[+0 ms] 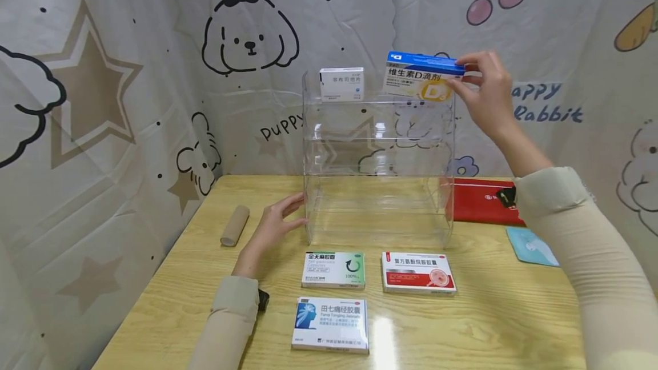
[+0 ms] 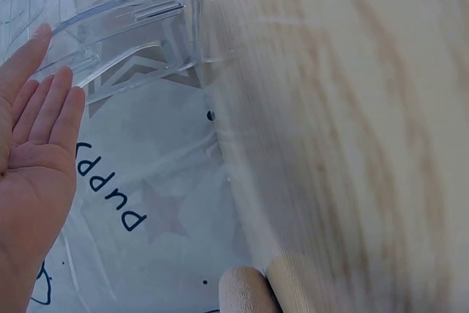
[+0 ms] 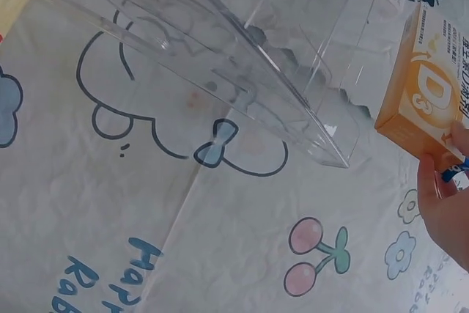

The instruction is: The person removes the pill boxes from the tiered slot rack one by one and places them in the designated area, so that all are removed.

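My right hand [image 1: 485, 93] pinches the right end of a blue, white and yellow vitamin D drops box [image 1: 418, 73], raised at the top right of a clear acrylic tiered rack [image 1: 379, 176]. In the right wrist view the orange side of that medicine box [image 3: 425, 82] faces the camera. On the rack's top tier, at the left, stands a small white medicine box [image 1: 341, 84]. My left hand [image 1: 275, 224] is at the rack's lower left side, its fingers extended; the left wrist view shows the open palm [image 2: 37, 166] beside the clear plastic.
In front of the rack lie a green-and-white medicine box [image 1: 333, 270], a red-and-white one [image 1: 418, 273] and a blue-and-white one [image 1: 330, 324]. A cardboard tube [image 1: 235, 225] lies at left. Right of the rack are a red flat item [image 1: 480, 201] and a light-blue packet [image 1: 532, 246].
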The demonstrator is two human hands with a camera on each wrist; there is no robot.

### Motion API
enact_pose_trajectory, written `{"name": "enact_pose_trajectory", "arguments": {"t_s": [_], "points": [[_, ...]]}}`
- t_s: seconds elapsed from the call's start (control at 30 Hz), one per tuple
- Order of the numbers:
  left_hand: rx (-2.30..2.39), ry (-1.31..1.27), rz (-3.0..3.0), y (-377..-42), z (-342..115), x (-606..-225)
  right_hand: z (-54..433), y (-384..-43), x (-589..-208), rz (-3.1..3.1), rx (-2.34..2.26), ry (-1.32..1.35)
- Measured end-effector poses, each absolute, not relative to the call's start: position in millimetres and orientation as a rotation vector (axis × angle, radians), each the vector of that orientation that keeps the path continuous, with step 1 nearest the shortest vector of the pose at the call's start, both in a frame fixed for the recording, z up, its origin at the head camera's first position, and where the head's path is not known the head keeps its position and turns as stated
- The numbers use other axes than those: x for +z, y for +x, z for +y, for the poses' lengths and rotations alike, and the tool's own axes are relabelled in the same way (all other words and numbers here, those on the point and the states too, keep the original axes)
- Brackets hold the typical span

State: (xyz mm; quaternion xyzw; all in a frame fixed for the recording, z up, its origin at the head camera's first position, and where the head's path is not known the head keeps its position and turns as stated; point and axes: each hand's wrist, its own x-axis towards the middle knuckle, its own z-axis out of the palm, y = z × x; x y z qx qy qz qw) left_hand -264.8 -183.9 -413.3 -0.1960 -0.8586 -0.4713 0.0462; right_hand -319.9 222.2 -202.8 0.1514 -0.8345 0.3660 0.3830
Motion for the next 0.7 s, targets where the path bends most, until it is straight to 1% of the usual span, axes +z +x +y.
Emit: {"name": "enact_pose_trajectory", "arguments": {"t_s": [0.5,0.7], "points": [[-1.436,-0.577,-2.645,-266,-183,-414,239,-230,-276,-2.149,0.948,0.656],[-1.474,-0.573,-2.634,-265,-184,-414,245,-204,-303,-2.204,0.951,0.702]]}}
